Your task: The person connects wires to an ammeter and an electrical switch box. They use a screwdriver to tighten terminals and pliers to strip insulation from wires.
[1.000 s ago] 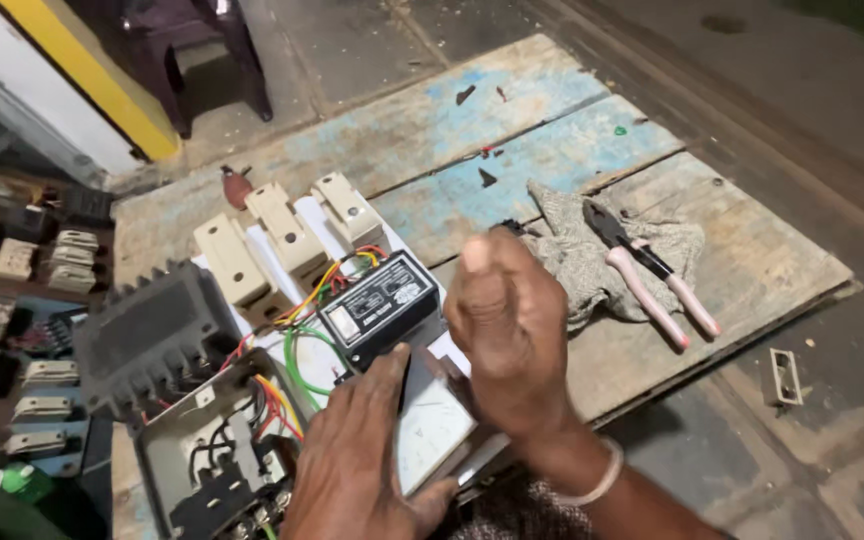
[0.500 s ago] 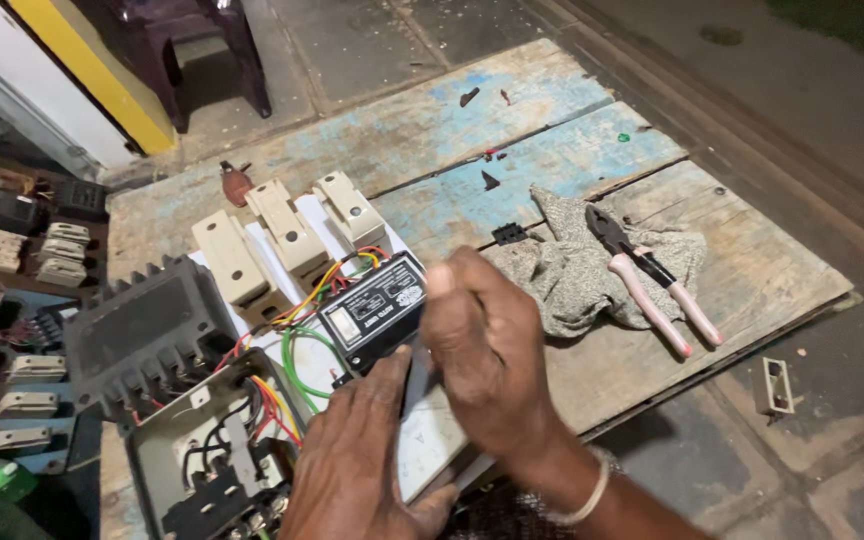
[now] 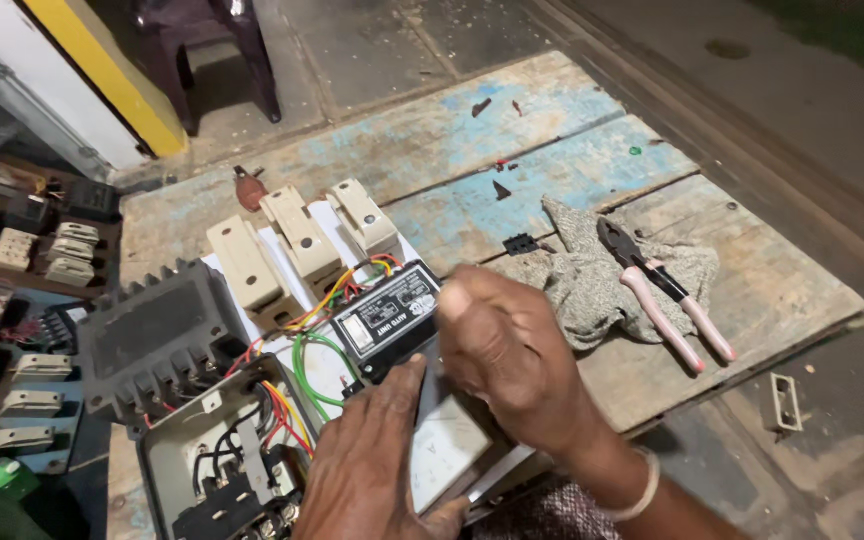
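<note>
From the head view, my right hand (image 3: pixel 512 360) has come down from where it hovered a second ago and now sits fisted low over the white panel meter (image 3: pixel 447 450); I cannot tell whether it pinches anything. My left hand (image 3: pixel 372 470) lies with fingers spread, thumb pressing the meter's left edge, steadying it beside the black control unit (image 3: pixel 387 320). The open grey switch box (image 3: pixel 222 460) holds black contact blocks and red, yellow and black wires. Pink-handled pliers (image 3: pixel 662 295) rest on a rag (image 3: pixel 592 275).
</note>
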